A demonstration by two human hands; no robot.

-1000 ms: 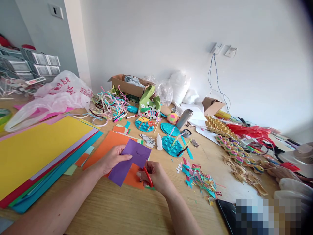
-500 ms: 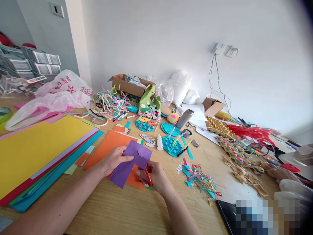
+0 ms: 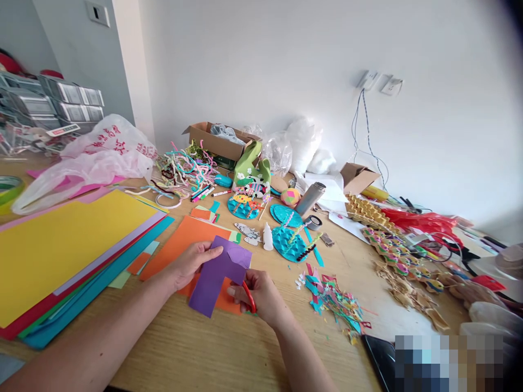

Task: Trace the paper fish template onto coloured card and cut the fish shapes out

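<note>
Purple paper, with a notch in its lower side, is pinched at its upper left by my left hand. Red-handled scissors are gripped in my right hand at the paper's right edge; their blades are mostly hidden. Beneath the purple piece lies orange paper on the wooden table. Beyond my hands are fish cutouts and a small white bottle.
Stacked coloured sheets lie left, pipe cleaners farther back. Blue discs and a metal flask stand beyond my hands. To the right are paper scraps and a black phone.
The purple paper has turned slightly in my left hand, its lower end shifting right. My right hand still holds the scissors. The view has shifted slightly.
</note>
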